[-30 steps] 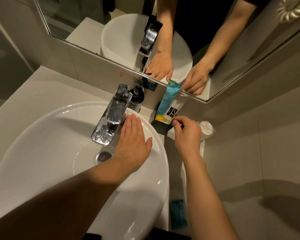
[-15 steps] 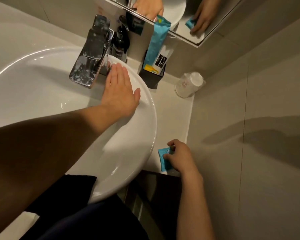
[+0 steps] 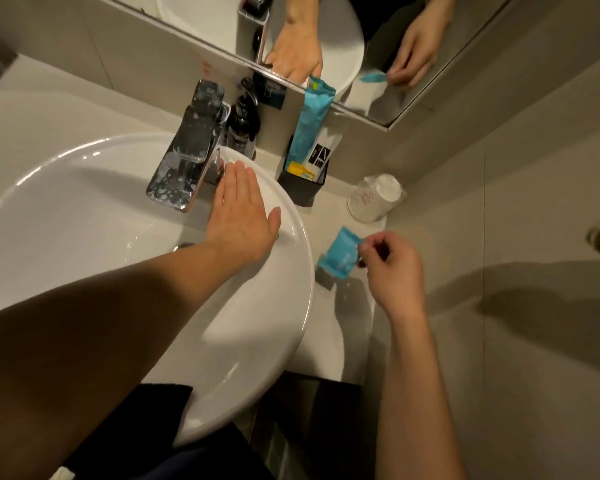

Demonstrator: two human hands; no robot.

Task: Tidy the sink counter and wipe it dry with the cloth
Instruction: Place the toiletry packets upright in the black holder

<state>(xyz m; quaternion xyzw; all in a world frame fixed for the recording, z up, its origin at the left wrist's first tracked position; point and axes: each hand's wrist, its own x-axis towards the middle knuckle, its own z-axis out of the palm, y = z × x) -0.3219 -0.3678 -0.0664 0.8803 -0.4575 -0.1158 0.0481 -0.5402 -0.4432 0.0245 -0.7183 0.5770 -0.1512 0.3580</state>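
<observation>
My right hand (image 3: 392, 268) pinches a small blue packet (image 3: 340, 254) by its right edge and holds it a little above the narrow counter strip (image 3: 329, 337) right of the basin. My left hand (image 3: 239, 216) lies flat, fingers together, on the back rim of the white round basin (image 3: 264, 341), just beside the chrome tap (image 3: 187, 150). No cloth is visible.
A black holder (image 3: 300, 188) with a tall blue packet (image 3: 310, 123) and other sachets stands against the mirror. A dark pump bottle (image 3: 243, 126) sits behind the tap. An upturned wrapped cup (image 3: 374, 199) rests in the counter's corner by the wall.
My right hand went from the holder down to the counter's front edge, gripped the small blue packet and has now lifted it back toward the cup. My left hand stayed on the rim.
</observation>
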